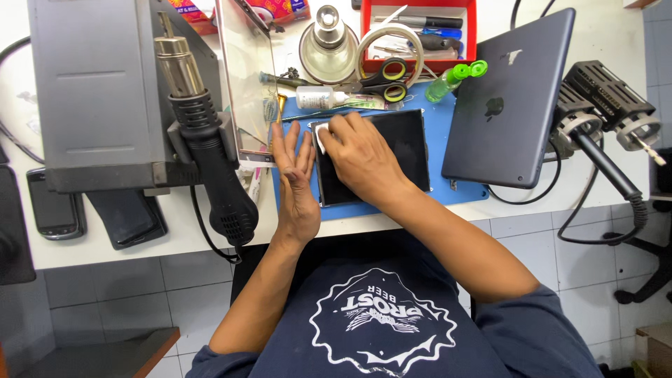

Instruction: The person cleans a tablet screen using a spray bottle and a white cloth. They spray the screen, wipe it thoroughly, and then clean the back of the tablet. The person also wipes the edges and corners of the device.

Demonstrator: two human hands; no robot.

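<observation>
The right hand pressed a white cloth onto the dark screen, which lay on the blue mat. The left hand, fingers straight and holding nothing, rested flat on the mat against the screen's left edge. Scissors lay just beyond the screen.

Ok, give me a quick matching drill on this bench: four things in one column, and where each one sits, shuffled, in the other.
Things:
1. dark screen panel
2. scissors
3. hot-air gun
4. grey tablet back

Places:
A. hung on the grey station at the left of the bench
B. face down at the right, partly over the blue mat
C. flat on the blue mat, under the right hand, with the left hand at its left edge
D. at the mat's far edge, beside the tape roll

Pairs: 1-C, 2-D, 3-A, 4-B
</observation>
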